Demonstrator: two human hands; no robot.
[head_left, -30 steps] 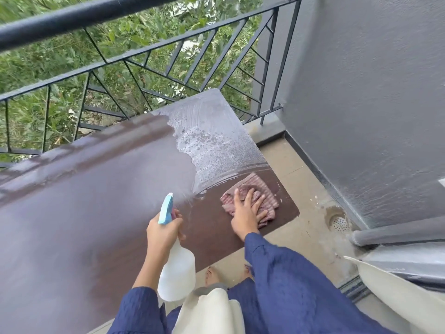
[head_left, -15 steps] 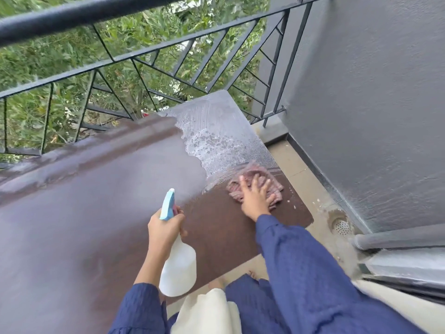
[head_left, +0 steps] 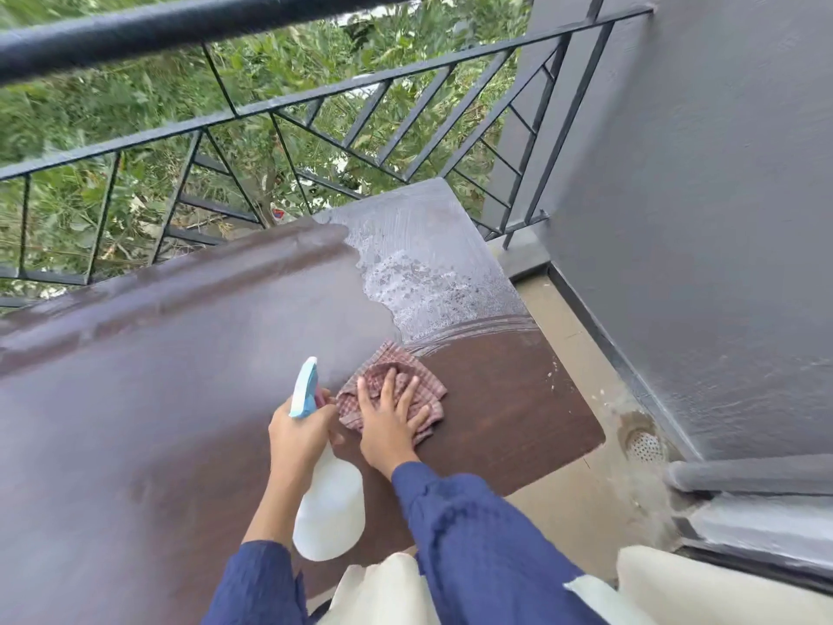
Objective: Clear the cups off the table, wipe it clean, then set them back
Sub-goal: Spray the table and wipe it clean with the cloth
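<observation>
On the brown wooden table, the right hand pressed flat, fingers spread, on a crumpled red-checked cloth. At 9 o'clock of it, the left hand gripped a white plastic spray bottle; soapy foam lay at 12 o'clock.

- One brown table
- One checked cloth
- One white spray bottle
- Two hands: left hand, right hand
- One metal railing
- One floor drain
</observation>
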